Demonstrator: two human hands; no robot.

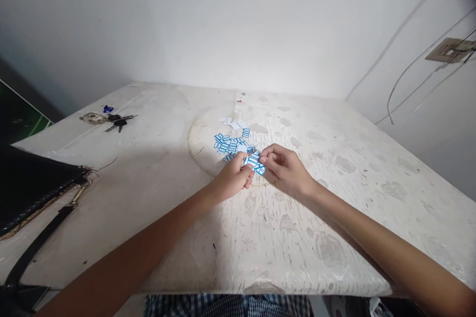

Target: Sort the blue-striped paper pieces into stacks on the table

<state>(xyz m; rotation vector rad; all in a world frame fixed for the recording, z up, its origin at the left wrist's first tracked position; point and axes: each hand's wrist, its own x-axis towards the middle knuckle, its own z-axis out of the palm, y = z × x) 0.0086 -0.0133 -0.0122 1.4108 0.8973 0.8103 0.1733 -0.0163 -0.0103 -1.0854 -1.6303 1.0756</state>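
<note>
My left hand is closed on a small sheet of white stickers with blue outlines, its thumb across the sheet's left part. My right hand pinches at the sheet's right edge with thumb and forefinger; whether a single sticker is between those fingertips is too small to tell. Just beyond my left hand lies a loose pile of similar blue-edged pieces on the table. Several plain white pieces lie behind the pile.
A bunch of keys lies on the table at the far left, with a blue scrap by it. A black bag with a strap covers the left edge. A wall stands behind; cables hang from a socket at right.
</note>
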